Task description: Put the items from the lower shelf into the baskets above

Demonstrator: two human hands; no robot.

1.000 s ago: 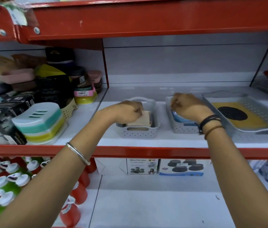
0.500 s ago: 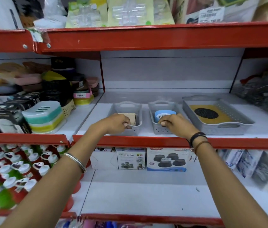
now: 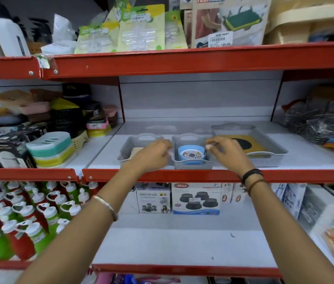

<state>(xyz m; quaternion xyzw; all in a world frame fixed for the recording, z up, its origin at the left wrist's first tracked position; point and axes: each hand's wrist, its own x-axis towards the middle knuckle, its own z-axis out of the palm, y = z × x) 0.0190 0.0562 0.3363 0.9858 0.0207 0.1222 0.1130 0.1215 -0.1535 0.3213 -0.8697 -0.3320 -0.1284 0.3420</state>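
Three grey baskets stand on the middle shelf. The left basket [image 3: 128,143] holds a beige item [image 3: 137,150]. A blue round item [image 3: 191,153] lies in the middle basket [image 3: 190,163]. The wide right basket [image 3: 268,156] holds a yellow pad with a black disc [image 3: 252,144]. My left hand [image 3: 153,155] hovers in front of the left basket, fingertips by the middle basket's left rim. My right hand [image 3: 227,152] is at that basket's right rim. Both hands are blurred and hold nothing. On the lower shelf stand a vibration pads box [image 3: 153,198] and a Max box [image 3: 196,198].
Red and green bottles [image 3: 18,222] crowd the lower left. Soap dishes [image 3: 49,148] and black boxes fill the middle shelf's left bay. Wire baskets [image 3: 315,121] sit at the right. More boxes [image 3: 291,199] stand lower right. Packets [image 3: 139,27] line the top shelf.
My head has drawn back and more of the shelves shows. Both hands left the front rims of the left and middle baskets and now flank the middle basket.
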